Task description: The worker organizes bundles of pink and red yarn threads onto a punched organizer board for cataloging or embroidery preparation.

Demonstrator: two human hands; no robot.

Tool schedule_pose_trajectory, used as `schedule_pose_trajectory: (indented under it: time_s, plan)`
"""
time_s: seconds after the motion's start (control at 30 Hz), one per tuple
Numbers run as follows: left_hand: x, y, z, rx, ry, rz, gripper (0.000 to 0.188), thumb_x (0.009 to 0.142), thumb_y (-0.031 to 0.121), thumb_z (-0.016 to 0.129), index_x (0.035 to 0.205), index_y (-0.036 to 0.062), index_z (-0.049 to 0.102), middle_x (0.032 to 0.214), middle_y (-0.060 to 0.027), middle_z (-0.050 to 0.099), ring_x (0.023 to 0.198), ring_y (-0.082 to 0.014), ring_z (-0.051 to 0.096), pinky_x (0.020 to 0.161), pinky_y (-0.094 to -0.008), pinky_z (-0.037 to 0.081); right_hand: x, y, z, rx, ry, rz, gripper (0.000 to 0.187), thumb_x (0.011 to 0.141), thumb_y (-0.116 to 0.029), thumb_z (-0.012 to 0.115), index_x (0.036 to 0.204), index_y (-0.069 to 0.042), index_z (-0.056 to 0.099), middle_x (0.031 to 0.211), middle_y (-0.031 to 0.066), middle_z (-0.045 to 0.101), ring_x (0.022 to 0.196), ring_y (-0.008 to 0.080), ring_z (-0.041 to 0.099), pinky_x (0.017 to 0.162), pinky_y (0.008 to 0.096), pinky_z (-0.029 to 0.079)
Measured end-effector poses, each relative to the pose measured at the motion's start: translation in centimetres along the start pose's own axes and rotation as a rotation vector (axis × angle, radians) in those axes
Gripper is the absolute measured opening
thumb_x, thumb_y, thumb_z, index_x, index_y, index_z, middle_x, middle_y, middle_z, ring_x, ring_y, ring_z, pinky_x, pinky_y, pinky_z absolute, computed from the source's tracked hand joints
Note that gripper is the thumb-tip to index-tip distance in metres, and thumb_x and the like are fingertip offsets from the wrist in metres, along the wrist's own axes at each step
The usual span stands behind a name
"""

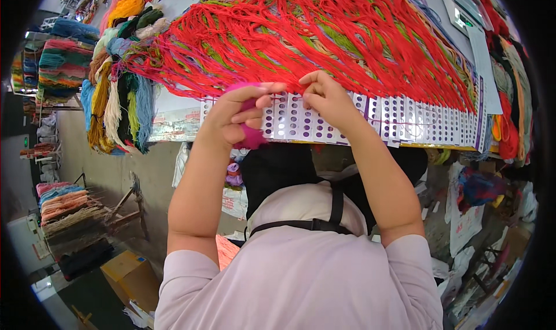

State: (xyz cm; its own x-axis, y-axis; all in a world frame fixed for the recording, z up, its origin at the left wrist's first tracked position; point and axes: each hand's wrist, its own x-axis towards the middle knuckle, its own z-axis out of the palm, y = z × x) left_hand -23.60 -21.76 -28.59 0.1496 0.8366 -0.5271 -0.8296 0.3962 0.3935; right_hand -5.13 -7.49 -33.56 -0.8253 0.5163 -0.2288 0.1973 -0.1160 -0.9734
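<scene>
1. The left hand (231, 118) is curled almost closed around a little bunch of pink thread (250, 134). It grips the bunch tight, likely so the loose strands stay together.
2. The right hand (327, 98) sits just beside the left hand. Its finger and thumb are pinched together on something thin right at the cards. It may be one thread, but it is too small to tell.
3. Right under both hands lies a long row of white cards with purple dots and holes (370, 118). The cards lie side by side along the near edge of the table (174, 121), likely so each one is easy to reach.
4. Past the fingers, many red threads (324, 34) spread out flat across the table. They run from the cards away from the hands, so they do not tangle.
5. Off to the left of the left hand, bundles of yarn in many colours (119, 107) hang over the table's end.
</scene>
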Motion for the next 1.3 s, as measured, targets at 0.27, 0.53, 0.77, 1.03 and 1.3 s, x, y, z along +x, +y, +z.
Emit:
schedule_pose_trajectory:
  time_s: [0.27,0.53,0.77,1.03,1.3]
  plan:
    - [4.0,-3.7,2.4,0.953,0.598,0.336,0.016,0.087,0.024,0.066,0.087,0.0086,0.07,0.063,0.0046,0.054,0.054,-0.006,0.048,0.048,-0.0223,0.036,-0.2,0.4,-0.4,0.16,-0.048,-0.07,0.031,0.086,-0.002,0.056,0.116,-0.002,0.049,0.076,0.0025,0.058,0.072,0.0065,0.054,0.066,0.0225,0.042]
    - [-6.5,14.5,-7.7,0.101,0.393,0.643,0.003,0.087,0.001,0.058,0.085,-0.0003,0.06,0.081,-0.0092,0.063,0.042,-0.0022,0.043,0.033,-0.0127,0.025,-0.3,0.8,0.2,-0.156,-0.034,-0.061,0.032,0.081,-0.006,0.061,0.112,-0.002,0.052,0.072,0.0012,0.059,0.067,0.0114,0.056,0.067,0.0279,0.044]
    - [-3.4,13.2,-4.1,1.356,1.197,0.58,0.042,0.094,0.027,0.053,0.13,0.0049,0.05,0.114,-0.0097,0.065,0.059,-0.0165,0.06,0.057,-0.028,0.05,-0.4,1.4,0.3,-0.162,0.034,-0.049,0.025,0.082,-0.011,0.064,0.104,-0.002,0.058,0.073,0.0011,0.06,0.067,0.0104,0.056,0.066,0.0268,0.045]
    - [-3.4,-1.3,7.3,0.327,0.015,0.355,0.044,0.1,0.027,0.044,0.133,-0.0005,0.05,0.128,-0.0102,0.056,0.118,-0.0185,0.053,0.096,-0.0339,0.043,-3.9,-5.8,5.3,0.267,0.101,-0.322,0.016,0.084,-0.006,0.067,0.099,0.0,0.066,0.079,0.0,0.063,0.068,0.0037,0.053,0.059,0.0203,0.042]
    - [-3.9,-2.9,8.3,0.288,-0.071,0.37,0.051,0.101,0.027,0.036,0.139,-0.0065,0.038,0.13,-0.0178,0.052,0.118,-0.0221,0.053,0.097,-0.0373,0.046,-6.1,-6.9,4.7,0.427,0.037,-0.233,0.009,0.089,-0.004,0.06,0.095,0.002,0.062,0.087,0.0033,0.063,0.081,0.0084,0.06,0.071,0.0273,0.056]
